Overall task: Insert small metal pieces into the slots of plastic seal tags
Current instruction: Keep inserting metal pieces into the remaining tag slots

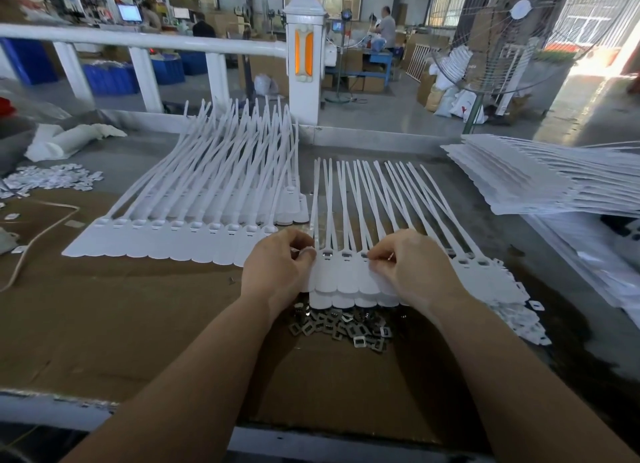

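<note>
Both forearms reach in over the cardboard [104, 324]. Left hand [277, 268] & right hand [412, 268] curl fingers, pinching the strip of seal tags [349, 282] at center, w/ metal pieces [346, 327] heaped just below it; some slots already filled.

hands [277, 261]: 2 | tag strips [346, 275]: 3 groups | metal pieces [346, 327]: one pile, uncountable

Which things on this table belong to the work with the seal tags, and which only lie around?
Belong to the job:
- white plastic seal tag strip under both hands
- pile of small square metal pieces
- left hand, right hand

Lying about:
- crumpled white cloth
- pale cord on the cardboard
</note>
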The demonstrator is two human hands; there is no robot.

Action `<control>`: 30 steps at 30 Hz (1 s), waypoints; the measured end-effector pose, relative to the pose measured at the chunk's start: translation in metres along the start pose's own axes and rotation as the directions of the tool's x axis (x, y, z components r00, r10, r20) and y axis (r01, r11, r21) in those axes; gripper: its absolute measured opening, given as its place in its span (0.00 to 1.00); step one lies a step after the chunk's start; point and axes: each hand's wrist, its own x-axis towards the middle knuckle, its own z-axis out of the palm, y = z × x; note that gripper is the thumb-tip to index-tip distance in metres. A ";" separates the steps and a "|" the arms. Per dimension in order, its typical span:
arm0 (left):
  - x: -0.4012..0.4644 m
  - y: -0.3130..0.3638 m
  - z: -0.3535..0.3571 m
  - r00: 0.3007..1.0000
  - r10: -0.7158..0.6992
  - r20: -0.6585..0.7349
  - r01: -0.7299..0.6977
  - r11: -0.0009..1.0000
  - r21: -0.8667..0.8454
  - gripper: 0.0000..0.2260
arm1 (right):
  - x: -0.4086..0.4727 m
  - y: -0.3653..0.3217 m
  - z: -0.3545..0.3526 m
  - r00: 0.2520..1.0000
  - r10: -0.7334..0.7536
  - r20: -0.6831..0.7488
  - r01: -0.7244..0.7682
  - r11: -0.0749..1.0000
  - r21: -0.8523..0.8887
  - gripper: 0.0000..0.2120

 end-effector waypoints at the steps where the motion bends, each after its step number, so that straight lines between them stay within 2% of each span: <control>1: 0.000 0.000 0.000 1.000 -0.001 0.000 0.001 1.000 -0.001 0.03 | 0.001 0.000 -0.001 1.000 0.005 0.007 -0.005 1.000 0.003 0.07; 6: 0.001 0.000 0.000 1.000 -0.009 0.002 0.009 1.000 -0.004 0.02 | 0.005 0.000 -0.005 1.000 0.019 0.024 -0.020 0.999 0.028 0.02; 10: 0.002 0.000 0.001 1.000 -0.002 0.003 0.002 1.000 0.008 0.02 | 0.008 -0.002 -0.001 0.998 0.040 -0.038 -0.032 0.981 0.191 0.05; 13: 0.001 -0.001 0.002 1.000 -0.007 0.001 0.007 1.000 0.000 0.02 | 0.012 -0.010 0.005 0.996 0.019 -0.084 -0.002 0.979 0.203 0.07; 18: 0.002 -0.001 0.002 1.000 -0.002 -0.006 0.002 1.000 0.006 0.02 | 0.016 -0.029 0.020 0.996 -0.058 -0.068 0.064 0.994 0.090 0.07; 24: 0.002 0.000 0.003 1.000 0.001 -0.005 -0.001 1.000 0.012 0.04 | 0.020 -0.037 0.032 0.990 -0.139 -0.034 0.134 0.983 -0.125 0.07; 30: 0.001 0.001 0.002 1.000 0.003 -0.012 -0.003 1.000 0.017 0.05 | 0.019 -0.038 0.034 0.980 -0.198 -0.027 0.188 0.959 -0.213 0.07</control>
